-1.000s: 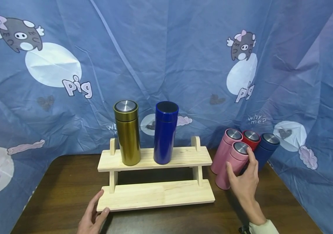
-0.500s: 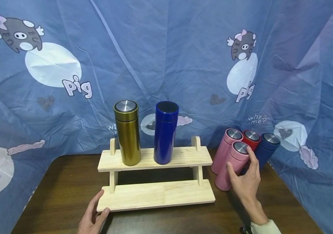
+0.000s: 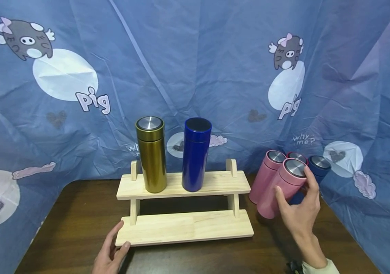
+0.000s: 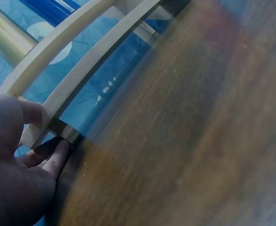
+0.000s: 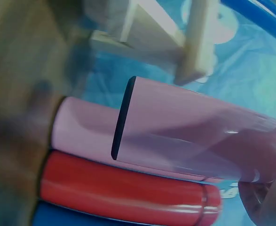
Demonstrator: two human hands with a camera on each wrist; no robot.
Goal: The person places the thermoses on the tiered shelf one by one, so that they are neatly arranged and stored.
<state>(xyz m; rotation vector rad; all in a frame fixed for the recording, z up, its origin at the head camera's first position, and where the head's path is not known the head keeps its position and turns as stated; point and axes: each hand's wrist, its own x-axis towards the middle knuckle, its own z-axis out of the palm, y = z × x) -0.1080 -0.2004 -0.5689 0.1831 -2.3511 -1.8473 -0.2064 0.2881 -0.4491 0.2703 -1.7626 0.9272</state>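
Note:
At the right, my right hand [image 3: 302, 215] grips a pink thermos bottle [image 3: 278, 196] near its silver-topped lid, thumb on one side and fingers on the other. The bottle tilts slightly; in the right wrist view its dark base is off the table, above its neighbours. Behind it stand another pink bottle [image 3: 262, 180], a red bottle [image 5: 128, 188] and a dark blue bottle [image 3: 319, 167], partly hidden. My left hand [image 3: 109, 251] holds the left end of the lower board of a two-tier wooden rack [image 3: 188, 228], thumb and fingers pinching it.
A gold bottle [image 3: 152, 163] and a glossy blue bottle [image 3: 196, 161] stand upright on the rack's upper board [image 3: 222, 182]. The rack stands on a dark brown table [image 3: 78, 213]. A blue printed cloth [image 3: 167, 57] hangs behind and at the sides.
My right hand has lifted the front pink bottle off the table and moved slightly up and right with it. My left hand keeps its hold on the rack. The head view has shifted slightly.

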